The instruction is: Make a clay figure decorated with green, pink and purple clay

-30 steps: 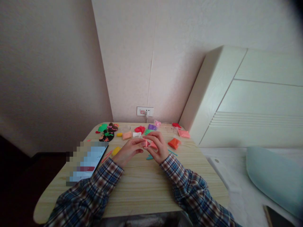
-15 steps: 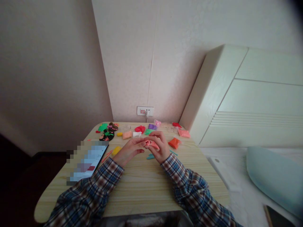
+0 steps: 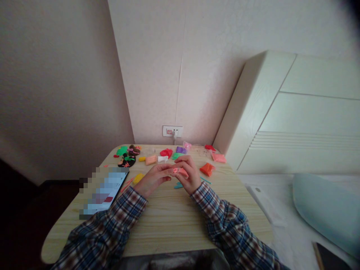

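Observation:
A coral-pink packet of modelling clay (image 3: 182, 172) is held above the table between both hands. My right hand (image 3: 191, 179) is closed around it, thumb below and fingers over the top. At its left end, my left hand (image 3: 154, 179) is closed with thumb and fingertips pinching the packet's edge; the fingertips partly hide that end. Blue modelling tools (image 3: 178, 185) lie on the table under the right hand. A yellow clay packet (image 3: 138, 179) sits just behind the left wrist.
Across the back of the wooden table (image 3: 168, 225) lie several colourful clay packets, including an orange one (image 3: 207, 169) and a red one (image 3: 166, 153). A black disc with clay shapes (image 3: 127, 161) is at the back left. A tablet (image 3: 108, 191) lies by the left forearm.
My left fingertips have shifted slightly right onto the packet's end, and the dark opening seen there before is now mostly covered. The right hand has kept its hold.

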`<state>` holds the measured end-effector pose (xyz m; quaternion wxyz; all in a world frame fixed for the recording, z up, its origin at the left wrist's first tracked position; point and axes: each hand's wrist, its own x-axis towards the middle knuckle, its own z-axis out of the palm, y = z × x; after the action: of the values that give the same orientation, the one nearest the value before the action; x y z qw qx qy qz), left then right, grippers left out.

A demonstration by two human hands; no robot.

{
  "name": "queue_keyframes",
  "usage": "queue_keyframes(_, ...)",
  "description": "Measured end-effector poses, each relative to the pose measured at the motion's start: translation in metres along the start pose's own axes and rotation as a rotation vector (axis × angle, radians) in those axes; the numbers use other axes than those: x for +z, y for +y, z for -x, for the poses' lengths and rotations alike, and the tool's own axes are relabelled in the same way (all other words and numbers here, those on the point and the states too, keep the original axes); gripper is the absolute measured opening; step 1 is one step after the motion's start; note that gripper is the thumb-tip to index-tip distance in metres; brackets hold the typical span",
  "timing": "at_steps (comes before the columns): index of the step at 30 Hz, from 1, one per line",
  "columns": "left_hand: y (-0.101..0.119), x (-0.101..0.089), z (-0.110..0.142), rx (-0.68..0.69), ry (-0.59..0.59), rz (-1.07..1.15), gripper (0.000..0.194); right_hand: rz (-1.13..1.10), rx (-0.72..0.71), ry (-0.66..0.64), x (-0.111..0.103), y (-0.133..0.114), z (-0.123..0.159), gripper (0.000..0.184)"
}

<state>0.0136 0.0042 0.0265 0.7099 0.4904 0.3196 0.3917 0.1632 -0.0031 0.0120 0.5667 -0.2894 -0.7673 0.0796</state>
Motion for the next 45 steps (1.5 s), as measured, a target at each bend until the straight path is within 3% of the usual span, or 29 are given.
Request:
queue_keyframes(7, -0.0013, -0.0028, -0.0004, 0.028, 0.012, 0.010, 0.021, 0.017, -0.007, 0.006, -0.0013, -0.0002, 0.0009, 0.017)
queue_keyframes(14, -0.0039, -0.0060, -0.0018, -0.004, -0.106, 0.020, 0.025, 0.025, -0.024, -0.023, -0.0019, 0.0018, 0.0011, 0.016)
queue_keyframes(24, -0.0030, -0.0041, -0.0001, 0.037, -0.024, 0.002, 0.022, 0.052, -0.005, -0.012, -0.0020, 0.0030, 0.0003, 0.014)
queue_keyframes(28, -0.0045, -0.0040, -0.0016, 0.045, -0.056, -0.037, 0.028, 0.093, -0.028, -0.039, -0.0010, 0.0048, 0.0015, 0.014)
queue_keyframes(45, -0.0025, -0.0013, -0.0011, 0.107, -0.046, 0.035, 0.019, 0.117, -0.061, -0.042, -0.0015, 0.0037, 0.0035, 0.024)
